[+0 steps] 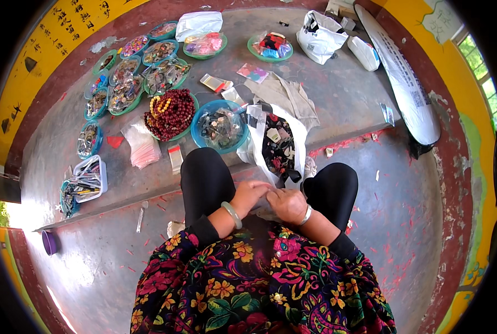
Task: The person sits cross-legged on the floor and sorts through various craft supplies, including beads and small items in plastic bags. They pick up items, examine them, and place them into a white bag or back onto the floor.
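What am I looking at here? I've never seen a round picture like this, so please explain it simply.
There's no machine: a person is using two bare hands. This one picture comes from a wide fisheye camera on their head, looking down, so straight edges bend.

On the grey platform are dark red beads, a blue bowl of small things, more bowls and a white tub. An open white bag is near the knees.

The left hand and right hand meet close to the body; anything they hold is too hidden to tell.
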Demonstrator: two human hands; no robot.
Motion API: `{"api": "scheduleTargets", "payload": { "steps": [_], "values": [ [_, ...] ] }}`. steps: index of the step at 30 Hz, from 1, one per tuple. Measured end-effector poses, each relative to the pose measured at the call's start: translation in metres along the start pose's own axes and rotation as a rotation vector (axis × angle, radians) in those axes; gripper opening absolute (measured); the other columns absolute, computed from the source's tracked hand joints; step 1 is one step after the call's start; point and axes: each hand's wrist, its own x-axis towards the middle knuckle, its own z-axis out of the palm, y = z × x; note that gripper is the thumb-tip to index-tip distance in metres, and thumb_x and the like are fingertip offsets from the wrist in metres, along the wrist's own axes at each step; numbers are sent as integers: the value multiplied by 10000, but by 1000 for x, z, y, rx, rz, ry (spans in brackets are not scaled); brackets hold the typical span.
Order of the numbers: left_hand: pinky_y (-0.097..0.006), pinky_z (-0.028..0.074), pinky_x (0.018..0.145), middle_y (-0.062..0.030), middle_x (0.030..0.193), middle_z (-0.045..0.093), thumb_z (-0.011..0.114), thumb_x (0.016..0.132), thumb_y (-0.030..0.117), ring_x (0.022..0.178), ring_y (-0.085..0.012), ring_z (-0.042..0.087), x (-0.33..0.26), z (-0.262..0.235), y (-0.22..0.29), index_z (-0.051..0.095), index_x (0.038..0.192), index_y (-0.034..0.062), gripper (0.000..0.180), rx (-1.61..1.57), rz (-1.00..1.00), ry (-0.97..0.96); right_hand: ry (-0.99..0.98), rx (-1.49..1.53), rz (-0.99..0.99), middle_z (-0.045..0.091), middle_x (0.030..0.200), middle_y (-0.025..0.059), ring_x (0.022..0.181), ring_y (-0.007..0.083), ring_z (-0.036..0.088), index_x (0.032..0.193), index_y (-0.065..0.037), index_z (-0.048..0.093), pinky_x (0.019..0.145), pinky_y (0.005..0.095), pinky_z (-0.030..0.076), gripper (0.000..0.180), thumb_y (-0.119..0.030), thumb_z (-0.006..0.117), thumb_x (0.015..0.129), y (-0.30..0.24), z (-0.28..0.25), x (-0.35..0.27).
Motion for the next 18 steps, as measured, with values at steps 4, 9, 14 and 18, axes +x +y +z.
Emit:
{"api": "scheduleTargets", "payload": {
  "steps": [4,9,14,18],
  "values": [
    [-226,458,684,-66,819,652,539,817,114,749,-93,583,-3,-8,3,648,927,-34,214,39,14,93,38,185,109,580,699,79,623,255,601,786,-59,542,510,339,478,66,-111,540,745,-4,-7,14],
    [-210,454,696,-64,844,652,494,819,46,774,-85,583,-12,-25,10,644,928,-37,204,307,202,138,136,398,443,604,815,115,688,342,593,864,-73,597,618,395,489,116,-120,534,779,35,6,37],
    [-203,445,676,-52,840,656,478,812,54,750,-69,575,-6,-29,-7,653,921,-13,217,354,121,124,-210,189,704,611,905,192,815,345,595,935,-63,637,746,393,480,234,-158,576,729,94,79,36],
    [-254,338,444,12,483,472,493,788,161,437,-59,411,0,-28,-11,675,930,89,242,405,209,121,-316,192,878,561,1079,212,956,348,564,1056,-66,597,862,387,445,396,-229,625,696,116,100,54]
  ]
}}
